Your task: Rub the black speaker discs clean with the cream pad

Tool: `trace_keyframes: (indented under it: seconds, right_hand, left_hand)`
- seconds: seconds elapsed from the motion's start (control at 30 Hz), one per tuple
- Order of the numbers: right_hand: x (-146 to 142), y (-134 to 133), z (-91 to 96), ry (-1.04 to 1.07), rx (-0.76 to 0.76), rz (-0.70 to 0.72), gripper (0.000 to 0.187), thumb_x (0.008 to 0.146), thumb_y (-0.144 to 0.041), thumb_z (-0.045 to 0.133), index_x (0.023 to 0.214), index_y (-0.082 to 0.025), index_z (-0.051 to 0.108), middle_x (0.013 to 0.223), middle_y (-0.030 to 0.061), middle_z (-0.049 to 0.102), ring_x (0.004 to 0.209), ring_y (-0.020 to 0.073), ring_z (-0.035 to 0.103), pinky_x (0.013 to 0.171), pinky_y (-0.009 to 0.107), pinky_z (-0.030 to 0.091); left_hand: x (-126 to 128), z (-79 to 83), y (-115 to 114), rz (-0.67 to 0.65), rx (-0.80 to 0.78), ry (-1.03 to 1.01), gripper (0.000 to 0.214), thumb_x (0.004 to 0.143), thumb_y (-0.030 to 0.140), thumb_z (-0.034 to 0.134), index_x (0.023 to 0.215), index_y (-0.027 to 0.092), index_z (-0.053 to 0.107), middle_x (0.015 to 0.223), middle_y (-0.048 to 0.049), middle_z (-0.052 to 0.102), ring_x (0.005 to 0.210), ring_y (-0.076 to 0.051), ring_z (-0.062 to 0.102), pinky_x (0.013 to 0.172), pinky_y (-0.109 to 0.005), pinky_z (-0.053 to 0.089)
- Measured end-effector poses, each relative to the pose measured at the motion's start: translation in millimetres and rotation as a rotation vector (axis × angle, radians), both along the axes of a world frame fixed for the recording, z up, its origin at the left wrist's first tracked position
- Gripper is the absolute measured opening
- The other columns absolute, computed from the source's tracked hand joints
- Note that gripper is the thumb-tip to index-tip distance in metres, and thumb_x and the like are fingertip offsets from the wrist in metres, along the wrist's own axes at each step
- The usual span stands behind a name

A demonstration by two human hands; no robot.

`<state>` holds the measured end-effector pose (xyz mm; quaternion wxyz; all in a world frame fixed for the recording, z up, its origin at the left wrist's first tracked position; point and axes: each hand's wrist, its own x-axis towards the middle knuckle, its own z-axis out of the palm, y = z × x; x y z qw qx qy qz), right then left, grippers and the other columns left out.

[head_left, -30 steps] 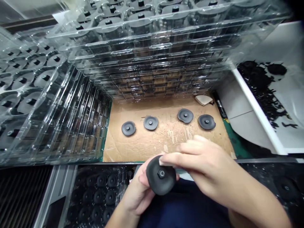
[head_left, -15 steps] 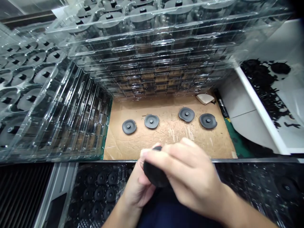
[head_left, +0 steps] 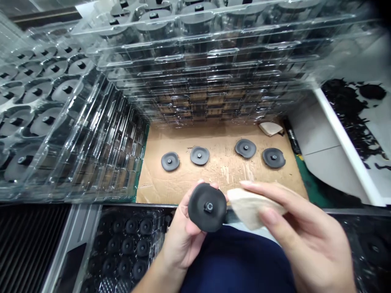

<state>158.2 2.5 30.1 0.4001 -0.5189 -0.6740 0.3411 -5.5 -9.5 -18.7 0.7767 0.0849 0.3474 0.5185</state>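
Note:
My left hand (head_left: 183, 236) grips a round black disc (head_left: 207, 206) with a small metal hub at its centre, held face up over my lap. My right hand (head_left: 299, 232) pinches a folded beige cloth (head_left: 249, 205), whose tip sits just right of the disc. Several more black discs lie in a row on the brown cardboard sheet (head_left: 183, 187): one at the left (head_left: 170, 161), one beside it (head_left: 199, 155), and two to the right (head_left: 245, 148) (head_left: 274, 157).
Tall stacks of clear plastic trays holding black discs rise at the back (head_left: 207, 61) and on the left (head_left: 45, 114). A lower tray of black discs (head_left: 128, 248) sits by my left forearm. Another beige cloth (head_left: 270, 128) lies at the back right. A white bin with black scraps (head_left: 357, 118) stands at right.
My right hand with the cloth has come off the disc and moved to the right, uncovering the disc's face. The left hand still holds the disc, slightly raised.

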Motion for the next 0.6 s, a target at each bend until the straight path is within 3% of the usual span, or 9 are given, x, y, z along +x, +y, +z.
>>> trace_keyframes:
  seconds: [0.1,0.23,0.3,0.4,0.53,0.6]
  right_hand:
    - [-22,4,9.8,-0.059,0.252,0.15,0.03,0.087,-0.012,0.048,0.115,-0.013,0.058,0.096,0.0081,0.071,0.08,0.0179,0.065,0.073,0.031,0.054]
    - [-34,11,12.8,-0.087,0.105,0.375,0.023,0.088,-0.01,0.044,0.1,-0.014,0.063,0.08,0.0036,0.07,0.068,0.0136,0.061,0.064,0.027,0.051]
    - [-37,15,12.0,-0.127,0.128,0.305,0.022,0.088,-0.011,0.045,0.099,-0.013,0.064,0.081,0.0045,0.069,0.068,0.0145,0.06,0.064,0.028,0.049]
    - [-37,15,10.6,-0.134,0.297,0.185,0.026,0.088,-0.011,0.043,0.107,-0.007,0.061,0.08,0.0082,0.069,0.069,0.0174,0.06,0.064,0.032,0.048]
    - [-19,2,11.2,-0.148,0.164,0.361,0.024,0.089,-0.01,0.043,0.102,-0.015,0.063,0.079,0.0021,0.068,0.069,0.0134,0.061,0.067,0.028,0.047]
    - [-9,-1,12.7,-0.247,0.123,0.286,0.024,0.088,-0.009,0.044,0.103,-0.015,0.063,0.077,0.002,0.067,0.065,0.0131,0.059,0.063,0.027,0.045]
  left_hand:
    - [-1,-1.3,-3,0.019,0.001,0.031,0.054,0.052,0.034,0.084,0.103,0.03,0.068,0.108,-0.0018,0.068,0.104,-0.023,0.061,0.099,-0.034,0.042]
    - [-3,4.3,-3,0.027,-0.032,0.085,0.057,0.047,0.035,0.086,0.101,0.03,0.068,0.107,-0.0012,0.068,0.098,-0.023,0.063,0.097,-0.038,0.044]
    - [-1,8.6,-2,-0.011,-0.053,0.079,0.058,0.047,0.035,0.086,0.101,0.028,0.068,0.104,-0.0023,0.07,0.098,-0.022,0.064,0.096,-0.033,0.044]
    - [1,15.0,-2,-0.07,-0.038,0.018,0.05,0.052,0.038,0.083,0.099,0.027,0.07,0.101,-0.0021,0.072,0.103,-0.02,0.062,0.094,-0.025,0.044]
    - [-3,15.2,-1,-0.056,-0.024,0.001,0.05,0.053,0.031,0.084,0.1,0.03,0.069,0.107,0.0007,0.07,0.098,-0.019,0.064,0.092,-0.028,0.046]
    - [-3,10.6,-1,-0.056,-0.038,0.001,0.055,0.048,0.031,0.087,0.099,0.029,0.069,0.105,0.0006,0.071,0.095,-0.019,0.065,0.089,-0.026,0.048]
